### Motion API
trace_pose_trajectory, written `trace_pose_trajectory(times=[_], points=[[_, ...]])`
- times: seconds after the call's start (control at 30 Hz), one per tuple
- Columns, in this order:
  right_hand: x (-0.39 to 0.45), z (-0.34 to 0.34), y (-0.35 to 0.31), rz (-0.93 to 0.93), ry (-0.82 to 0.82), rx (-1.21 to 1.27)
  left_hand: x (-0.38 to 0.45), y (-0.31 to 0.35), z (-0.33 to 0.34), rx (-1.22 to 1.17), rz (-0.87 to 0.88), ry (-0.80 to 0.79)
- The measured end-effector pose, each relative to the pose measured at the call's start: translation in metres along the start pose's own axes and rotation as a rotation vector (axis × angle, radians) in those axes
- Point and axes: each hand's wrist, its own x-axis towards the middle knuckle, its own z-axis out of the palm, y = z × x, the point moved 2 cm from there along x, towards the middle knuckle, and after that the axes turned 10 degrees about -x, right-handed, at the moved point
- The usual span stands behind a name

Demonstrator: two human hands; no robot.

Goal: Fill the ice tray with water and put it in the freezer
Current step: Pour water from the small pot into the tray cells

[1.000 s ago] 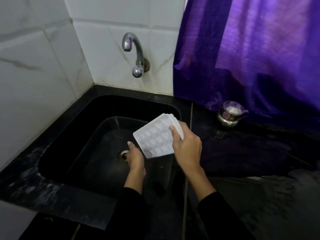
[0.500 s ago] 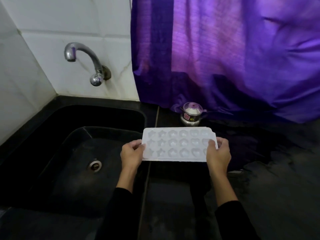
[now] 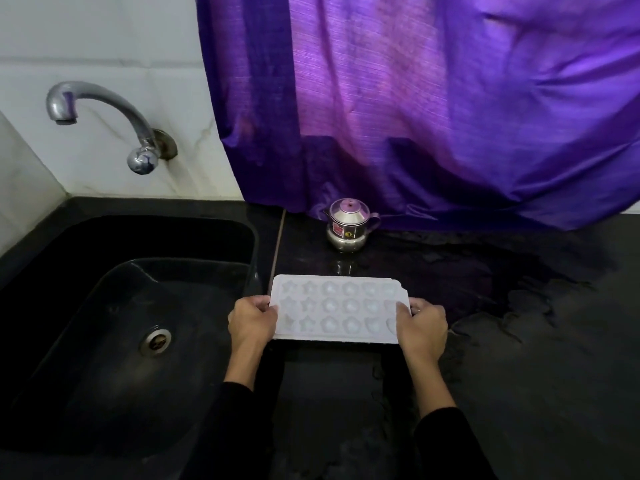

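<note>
A glossy black stone countertop [image 3: 519, 358] with a sunken black sink [image 3: 114, 341] carries a small steel lidded pot [image 3: 347, 225], which stands right of the sink, against a purple curtain's hem [image 3: 433, 216].

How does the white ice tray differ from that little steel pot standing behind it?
The ice tray is flat, white and matte, with rows of shaped cups; the steel pot is rounded, shiny, lidded and spouted. The tray is gripped at both ends, by the left hand and right hand; the pot stands untouched against the purple curtain. Both are over the black counter.
</note>
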Motion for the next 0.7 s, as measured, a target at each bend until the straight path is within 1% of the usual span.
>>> trace_pose_trajectory(times=[0.1,0.17,0.23,0.3,0.37,0.47,0.57,0.7], points=[[0.004,0.002,-0.001,0.016,-0.031,-0.098,0.005,0.001,0.001,0.056,-0.04,0.017],[0.008,-0.005,-0.009,-0.01,-0.022,-0.119,0.006,0.005,0.001,0.113,-0.047,0.011],[0.013,-0.014,-0.025,-0.1,0.017,-0.053,0.005,0.013,0.0,0.171,0.006,0.022],[0.022,-0.018,-0.048,-0.222,0.013,0.073,0.006,0.023,0.005,0.172,0.108,0.044],[0.037,-0.012,-0.071,-0.285,-0.082,0.206,0.008,0.036,0.017,0.138,0.198,0.021],[0.064,0.004,-0.102,-0.255,-0.229,0.335,0.008,0.063,0.042,0.085,0.269,-0.059],[0.086,0.019,-0.122,-0.207,-0.324,0.348,0.009,0.082,0.066,0.076,0.318,-0.151],[0.105,0.033,-0.124,-0.18,-0.4,0.398,0.01,0.091,0.086,0.078,0.33,-0.233]])
